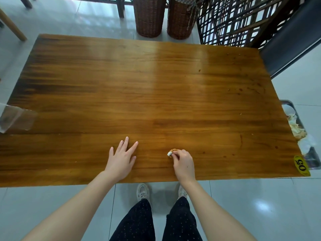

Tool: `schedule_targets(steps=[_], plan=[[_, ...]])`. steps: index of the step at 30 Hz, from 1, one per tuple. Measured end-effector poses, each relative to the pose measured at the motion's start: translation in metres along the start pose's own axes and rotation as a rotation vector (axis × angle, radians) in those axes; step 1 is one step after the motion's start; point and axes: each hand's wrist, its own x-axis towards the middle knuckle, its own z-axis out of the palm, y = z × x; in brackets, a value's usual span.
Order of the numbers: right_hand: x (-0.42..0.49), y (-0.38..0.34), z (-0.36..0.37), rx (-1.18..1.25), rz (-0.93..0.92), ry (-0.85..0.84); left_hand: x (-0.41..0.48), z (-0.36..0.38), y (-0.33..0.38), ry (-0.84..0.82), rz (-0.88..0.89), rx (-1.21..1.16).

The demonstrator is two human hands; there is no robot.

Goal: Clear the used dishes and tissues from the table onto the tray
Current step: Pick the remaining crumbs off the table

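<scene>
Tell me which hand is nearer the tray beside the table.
Right. The right hand, pinching a crumpled tissue, sits between the left hand and the tray. The left hand lies flat on the table, farther away.

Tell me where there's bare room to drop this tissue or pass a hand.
Table is bare from left hand to far edge. Tray is crowded with dishes and tissues; only its near end by the 05 sticker looks bare.

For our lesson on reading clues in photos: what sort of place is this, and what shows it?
Probably a restaurant or canteen. The table carries a number sticker, 05; a tray beside it holds used dishes; the right hand pinches a soiled tissue.
</scene>
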Motion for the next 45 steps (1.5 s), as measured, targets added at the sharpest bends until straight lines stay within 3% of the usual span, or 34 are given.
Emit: schedule_targets(steps=[34, 45], plan=[[0.039, 0.154, -0.128, 0.042, 0.188, 0.105, 0.038, 0.013, 0.195, -0.006, 0.070, -0.053], [0.055, 0.185, -0.155, 0.035, 0.130, 0.055, 0.062, 0.016, 0.251, -0.002, 0.094, -0.046]])
